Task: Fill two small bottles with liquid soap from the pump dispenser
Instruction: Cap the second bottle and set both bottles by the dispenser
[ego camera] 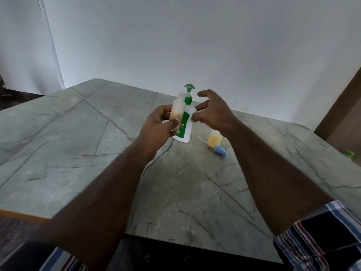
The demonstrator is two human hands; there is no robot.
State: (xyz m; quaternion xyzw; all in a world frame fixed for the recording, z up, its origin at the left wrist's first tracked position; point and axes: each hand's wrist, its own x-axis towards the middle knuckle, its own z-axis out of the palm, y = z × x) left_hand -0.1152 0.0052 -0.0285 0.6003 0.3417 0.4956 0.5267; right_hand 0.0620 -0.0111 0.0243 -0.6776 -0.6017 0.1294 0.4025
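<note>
My left hand (158, 124) grips a small translucent bottle (178, 106) partly filled with yellowish soap, held upright just left of the pump dispenser (185, 122). The dispenser is white with a green label and a green pump head (189, 87), standing on the table. My right hand (213, 110) hovers to the right of the dispenser with its fingers spread, fingertips close to or touching the dispenser's shoulder. A second small bottle (214, 139) with yellowish soap stands on the table under my right wrist. A blue spray cap (220, 151) with a thin white tube lies beside it.
The grey marble table (78, 145) reaches a white wall at the back. Its near edge runs below my forearms. A small green object (349, 153) sits at the table's right edge. A brown panel stands at far right.
</note>
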